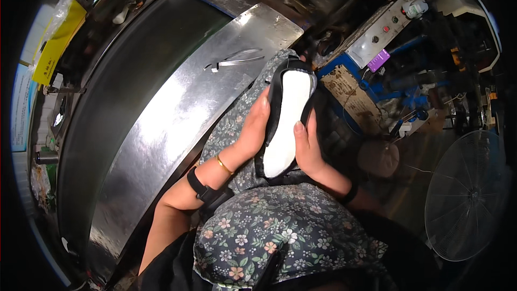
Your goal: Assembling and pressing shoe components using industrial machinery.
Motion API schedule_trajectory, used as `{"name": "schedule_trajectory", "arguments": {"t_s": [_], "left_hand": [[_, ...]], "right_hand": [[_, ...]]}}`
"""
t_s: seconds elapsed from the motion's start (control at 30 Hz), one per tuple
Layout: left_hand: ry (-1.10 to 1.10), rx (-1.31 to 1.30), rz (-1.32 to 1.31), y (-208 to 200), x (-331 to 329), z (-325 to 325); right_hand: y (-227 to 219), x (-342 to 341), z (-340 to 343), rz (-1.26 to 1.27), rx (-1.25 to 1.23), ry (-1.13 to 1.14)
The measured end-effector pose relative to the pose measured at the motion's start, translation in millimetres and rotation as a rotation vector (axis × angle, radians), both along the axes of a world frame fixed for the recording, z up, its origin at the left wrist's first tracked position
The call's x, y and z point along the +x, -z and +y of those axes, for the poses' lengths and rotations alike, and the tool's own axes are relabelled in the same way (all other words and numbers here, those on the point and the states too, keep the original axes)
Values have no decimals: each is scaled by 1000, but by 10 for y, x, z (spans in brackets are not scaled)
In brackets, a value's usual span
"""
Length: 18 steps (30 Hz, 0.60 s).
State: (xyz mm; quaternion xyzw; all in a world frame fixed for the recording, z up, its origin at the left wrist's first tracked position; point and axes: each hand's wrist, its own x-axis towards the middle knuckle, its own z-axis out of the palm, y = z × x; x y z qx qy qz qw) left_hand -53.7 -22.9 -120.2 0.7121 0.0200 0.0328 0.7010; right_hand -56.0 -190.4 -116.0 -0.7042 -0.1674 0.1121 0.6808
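A black shoe upper (273, 95) with a white insole (291, 124) facing up lies over my lap, its sole side turned toward me. My left hand (254, 129) is wrapped along its left edge, the fingers mostly hidden behind it. On the opposite edge, my right hand (308, 148) grips the shoe, with the thumb pressed against the rim of the white insole. The far end of the shoe points away from me, slightly to the right. Its underside is out of sight.
Left of me runs a metal tabletop (161, 108) beside a dark conveyor belt (107, 108). A thin shiny tool (237, 62) lies on the metal. At the right are a machine control panel (385, 27) with buttons, a blue-framed machine (350, 94), a round stool (378, 158) and a large fan (466, 195).
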Motion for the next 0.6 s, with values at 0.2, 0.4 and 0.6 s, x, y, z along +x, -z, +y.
{"name": "schedule_trajectory", "arguments": {"t_s": [0.2,0.4,0.6], "left_hand": [[38,395,8,-219,586,196],[208,-381,8,-449,719,129],[247,-110,-119,-241,711,58]], "right_hand": [[-50,22,-274,13,-179,-124],[-289,303,-381,-36,-446,-299],[-301,1130,-140,97,251,-208]]}}
